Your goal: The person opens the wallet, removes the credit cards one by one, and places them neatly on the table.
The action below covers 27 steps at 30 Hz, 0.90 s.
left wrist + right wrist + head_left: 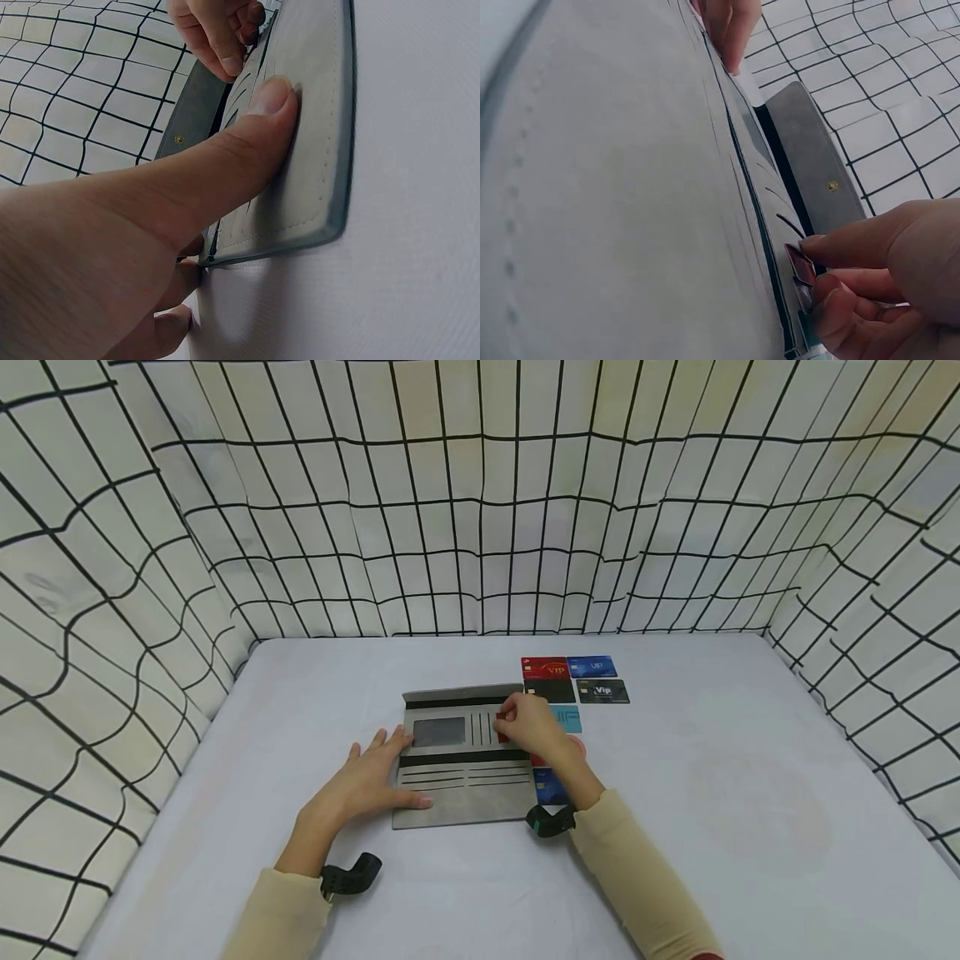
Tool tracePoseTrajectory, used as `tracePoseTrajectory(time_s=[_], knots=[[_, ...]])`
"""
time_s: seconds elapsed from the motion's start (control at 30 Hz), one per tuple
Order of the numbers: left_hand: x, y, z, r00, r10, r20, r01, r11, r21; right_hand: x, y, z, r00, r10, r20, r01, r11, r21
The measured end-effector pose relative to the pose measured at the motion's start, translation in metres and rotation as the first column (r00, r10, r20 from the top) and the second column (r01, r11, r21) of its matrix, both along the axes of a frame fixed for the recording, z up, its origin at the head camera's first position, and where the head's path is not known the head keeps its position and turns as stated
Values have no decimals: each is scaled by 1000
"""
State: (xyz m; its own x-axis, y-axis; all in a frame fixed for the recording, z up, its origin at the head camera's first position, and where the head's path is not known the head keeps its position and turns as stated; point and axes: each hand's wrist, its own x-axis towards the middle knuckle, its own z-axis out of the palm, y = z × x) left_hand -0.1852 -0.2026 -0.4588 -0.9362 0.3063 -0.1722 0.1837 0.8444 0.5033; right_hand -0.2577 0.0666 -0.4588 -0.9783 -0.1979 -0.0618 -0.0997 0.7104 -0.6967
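A grey wallet lies unfolded on the white table, with card slots, a clear window and dark bands across it. My left hand rests on its left edge, fingers spread; the thumb presses on the lower panel. Over the upper right slots, my right hand pinches a red card between thumb and fingers. In the right wrist view that card sits partly inside a slot, its lower part hidden. A brass snap shows on the wallet's flap.
To the wallet's right lie a red VIP card, a blue card, two black cards, a teal card and another blue card. The right hand partly covers some. Black netting over white walls surrounds the table.
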Motion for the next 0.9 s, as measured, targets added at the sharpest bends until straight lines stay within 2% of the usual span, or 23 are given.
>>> tracePoseTrajectory(time_s=[0.17, 0.53, 0.7, 0.9], knots=[[0, 1, 1, 1000, 0, -3, 1, 1000, 3, 0, -2, 0, 1000, -6, 6, 6, 1000, 16], [1, 1, 1, 1000, 2, -3, -2, 1000, -5, 2, -1, 1, 997, -35, 71, 37, 999, -26], [1, 0, 2, 1000, 4, 3, -4, 1000, -5, 3, -4, 2, 997, -65, 51, 67, 997, -32], [-1, 0, 0, 1000, 1, 4, -1, 1000, 1, 1, -7, -1, 993, -119, 24, 120, 989, -90]])
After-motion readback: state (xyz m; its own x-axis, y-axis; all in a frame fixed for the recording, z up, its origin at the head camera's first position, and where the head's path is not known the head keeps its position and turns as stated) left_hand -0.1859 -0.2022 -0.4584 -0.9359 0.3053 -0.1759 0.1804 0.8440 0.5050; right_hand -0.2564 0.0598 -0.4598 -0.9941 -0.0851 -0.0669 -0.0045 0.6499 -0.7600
